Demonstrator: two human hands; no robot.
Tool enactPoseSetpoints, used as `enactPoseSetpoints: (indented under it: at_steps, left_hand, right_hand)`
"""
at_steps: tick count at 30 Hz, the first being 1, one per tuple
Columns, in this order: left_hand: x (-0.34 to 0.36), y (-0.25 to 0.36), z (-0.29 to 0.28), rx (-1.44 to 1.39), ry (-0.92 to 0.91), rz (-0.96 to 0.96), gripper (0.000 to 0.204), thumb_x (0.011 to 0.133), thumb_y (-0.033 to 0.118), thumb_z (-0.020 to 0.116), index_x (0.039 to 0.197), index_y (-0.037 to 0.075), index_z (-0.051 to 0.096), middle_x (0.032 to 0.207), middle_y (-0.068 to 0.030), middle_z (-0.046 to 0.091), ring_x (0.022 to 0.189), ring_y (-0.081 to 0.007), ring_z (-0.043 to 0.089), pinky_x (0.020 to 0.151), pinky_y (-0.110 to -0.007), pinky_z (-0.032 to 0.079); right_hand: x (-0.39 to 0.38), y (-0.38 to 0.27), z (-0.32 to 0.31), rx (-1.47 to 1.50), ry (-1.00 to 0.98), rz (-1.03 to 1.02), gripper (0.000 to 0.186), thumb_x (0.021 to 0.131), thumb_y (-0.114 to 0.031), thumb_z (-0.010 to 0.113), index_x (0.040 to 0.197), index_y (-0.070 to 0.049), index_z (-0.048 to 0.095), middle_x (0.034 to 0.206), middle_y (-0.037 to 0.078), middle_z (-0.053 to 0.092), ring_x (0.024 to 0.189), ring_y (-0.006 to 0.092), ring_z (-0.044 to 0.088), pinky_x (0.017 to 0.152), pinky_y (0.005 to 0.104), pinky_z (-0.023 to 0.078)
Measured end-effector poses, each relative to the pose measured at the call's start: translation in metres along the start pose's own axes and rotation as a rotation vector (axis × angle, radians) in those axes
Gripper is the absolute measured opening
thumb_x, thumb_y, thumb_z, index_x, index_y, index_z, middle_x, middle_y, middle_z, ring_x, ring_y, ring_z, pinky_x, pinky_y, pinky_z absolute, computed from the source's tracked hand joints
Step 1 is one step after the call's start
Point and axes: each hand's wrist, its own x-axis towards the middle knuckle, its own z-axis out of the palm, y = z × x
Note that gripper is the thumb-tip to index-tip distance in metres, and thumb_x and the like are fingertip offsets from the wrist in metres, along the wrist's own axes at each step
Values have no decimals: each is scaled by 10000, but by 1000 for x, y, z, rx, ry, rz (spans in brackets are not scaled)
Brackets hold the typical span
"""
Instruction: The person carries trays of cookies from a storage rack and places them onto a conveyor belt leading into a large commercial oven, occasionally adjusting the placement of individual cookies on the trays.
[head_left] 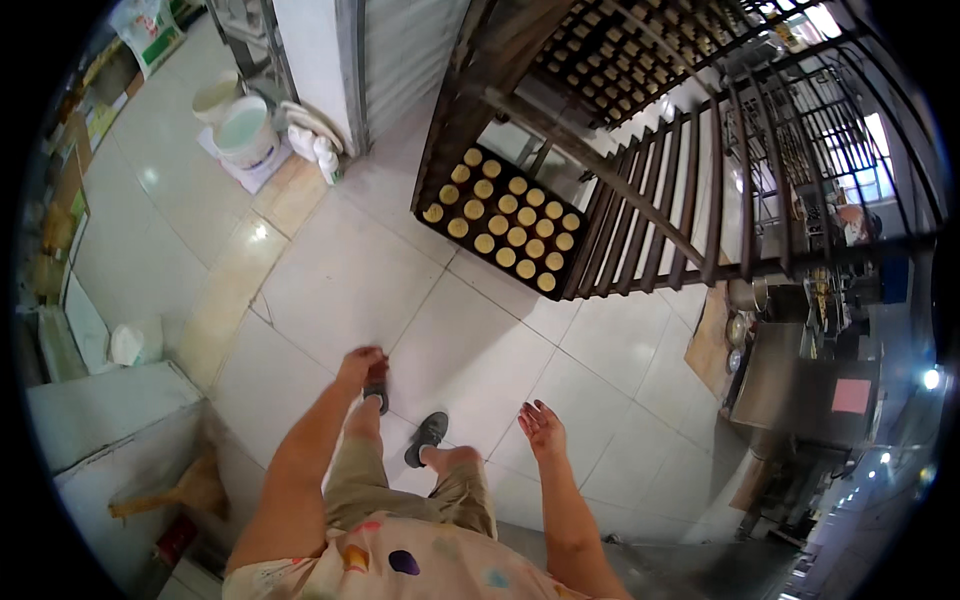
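My left hand (362, 367) hangs above the floor in front of my leg, its fingers loosely curved and partly overlapping my shoe; nothing shows in it. To the right, my right hand (542, 430) is held over the tiles with its fingers apart and holds nothing. Both hands are away from the rack. Ahead of me, a dark baking tray (485, 257) sits low in a tall metal rack (655, 215). Rows of round, pale yellow pastries (507, 204) cover the tray. Farther up, another tray of pastries (595, 55) shows in the rack.
At the far left, a white bucket (245, 135) stands beside a beige bucket (215, 97) and a white bottle (328, 162). A white counter (105, 412) lies near left, with a straw broom (190, 490) beside it. Steel equipment (800, 375) lines the right side. Pale tiled floor (430, 330) lies between.
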Motion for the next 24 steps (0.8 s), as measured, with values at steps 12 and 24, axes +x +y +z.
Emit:
enactPoseSetpoints:
  at_steps: [12, 24]
  left_hand:
    - [269, 49, 25, 102, -4, 163, 451, 802, 162, 634, 1172, -23, 456, 1072, -112, 549, 972, -217, 562, 867, -350, 473]
    - [434, 15, 87, -32, -153, 235, 582, 820, 97, 615, 1254, -125, 298, 1130, -179, 489, 1085, -270, 499, 971, -387, 416]
  right_hand:
    - [283, 35, 12, 198, 20, 5, 280, 873, -109, 463, 1131, 0, 478, 1133, 170, 535, 1019, 281, 544, 923, 402, 448]
    - [491, 4, 1, 333, -27, -128, 249, 860, -115, 515, 1060, 31, 485, 1139, 204, 522, 1074, 320, 509, 918, 409, 457]
